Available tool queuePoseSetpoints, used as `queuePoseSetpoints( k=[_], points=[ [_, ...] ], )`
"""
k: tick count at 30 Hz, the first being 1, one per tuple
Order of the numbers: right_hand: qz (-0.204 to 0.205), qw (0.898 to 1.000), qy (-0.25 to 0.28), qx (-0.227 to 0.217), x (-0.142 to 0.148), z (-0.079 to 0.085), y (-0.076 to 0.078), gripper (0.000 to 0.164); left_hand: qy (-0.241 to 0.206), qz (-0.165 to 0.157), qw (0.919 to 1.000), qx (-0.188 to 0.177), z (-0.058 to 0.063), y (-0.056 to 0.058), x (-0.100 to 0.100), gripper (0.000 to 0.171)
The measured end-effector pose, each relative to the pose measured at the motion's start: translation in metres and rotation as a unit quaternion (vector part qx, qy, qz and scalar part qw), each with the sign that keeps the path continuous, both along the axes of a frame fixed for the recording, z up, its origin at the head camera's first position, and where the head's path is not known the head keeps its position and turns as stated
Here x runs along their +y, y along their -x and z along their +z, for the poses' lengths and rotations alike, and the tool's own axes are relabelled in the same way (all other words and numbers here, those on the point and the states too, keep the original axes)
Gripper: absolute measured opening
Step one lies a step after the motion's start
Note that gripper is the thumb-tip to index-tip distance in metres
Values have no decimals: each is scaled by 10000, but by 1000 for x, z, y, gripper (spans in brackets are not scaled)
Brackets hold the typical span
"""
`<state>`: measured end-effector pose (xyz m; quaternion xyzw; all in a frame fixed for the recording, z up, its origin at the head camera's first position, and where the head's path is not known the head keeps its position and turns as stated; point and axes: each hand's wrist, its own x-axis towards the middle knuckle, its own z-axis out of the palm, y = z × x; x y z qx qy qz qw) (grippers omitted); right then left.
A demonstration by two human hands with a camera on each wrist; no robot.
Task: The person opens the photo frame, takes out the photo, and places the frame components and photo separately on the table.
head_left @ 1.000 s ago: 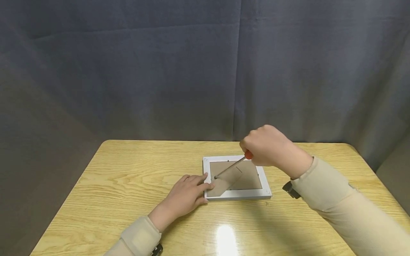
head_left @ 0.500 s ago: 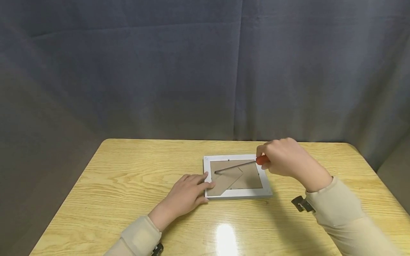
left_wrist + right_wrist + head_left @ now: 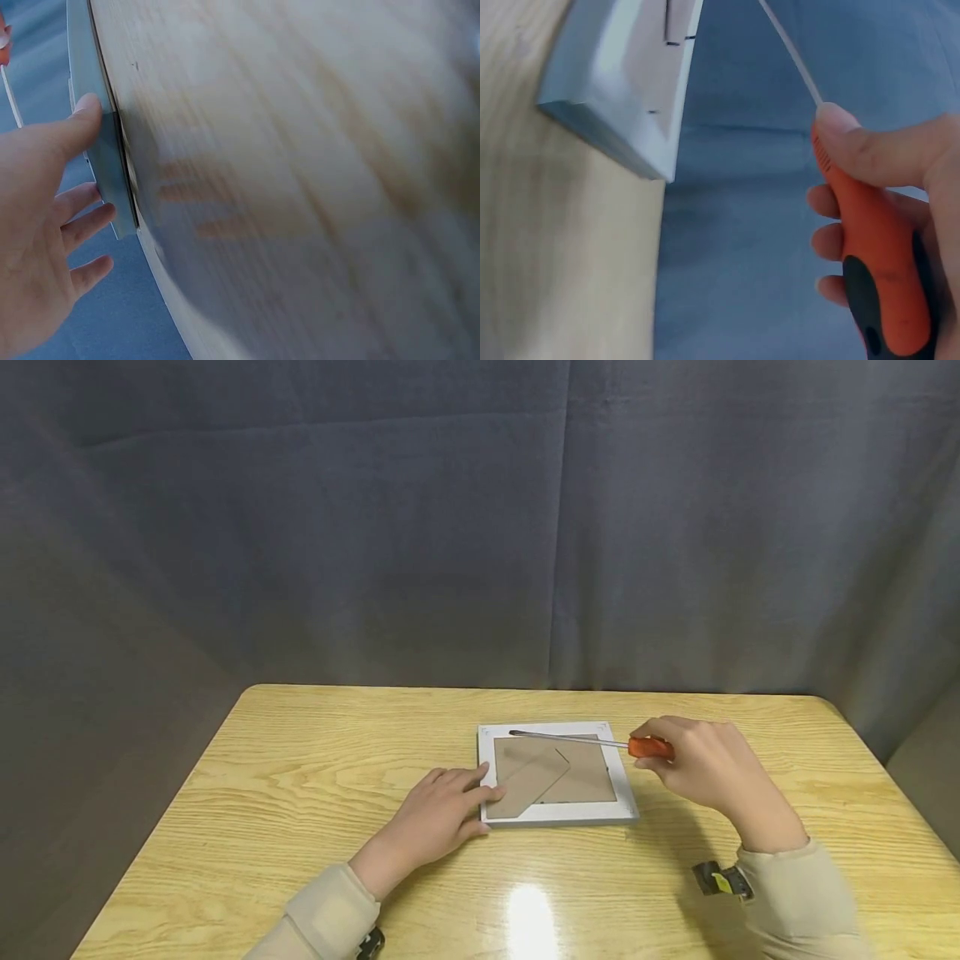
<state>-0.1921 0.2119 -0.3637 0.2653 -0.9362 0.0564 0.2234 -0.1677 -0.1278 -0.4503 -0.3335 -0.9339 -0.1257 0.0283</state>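
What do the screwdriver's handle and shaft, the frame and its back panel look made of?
Handle: probably plastic with rubbery insets; smooth orange, black patches.
Shaft: likely metal; thin, straight, grey with a sheen.
Frame: painted wood or plastic, I can't tell; smooth and white.
Back panel: perhaps fibreboard or card; flat, matte brown.

bkgd: dk gray-blue curtain (image 3: 337, 552) w/ folds | lt wood tbl (image 3: 262, 802), rnd corners | glare (image 3: 531, 922)

Right hand (image 3: 705, 767) grips a screwdriver (image 3: 643, 747), apparently above the picture frame (image 3: 581, 812); left hand (image 3: 433, 814) touches its left side.
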Motion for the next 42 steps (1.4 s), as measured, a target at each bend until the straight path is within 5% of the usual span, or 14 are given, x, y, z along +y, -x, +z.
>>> queuePoseSetpoints(
  k=[18, 29, 42],
  points=[
    [-700, 9947, 738, 160, 31, -24, -12, 28, 10, 23, 10000, -27, -2, 1, -1, 53],
    [-1031, 9842, 1431, -186, 52, -30, -14, 32, 40, 54, 10000, 6, -4, 1, -2, 55],
    [-1541, 9820, 1074, -207, 72, -25, -18, 34, 380, 112, 9988, 302, 2, -1, 3, 54]
  ],
)
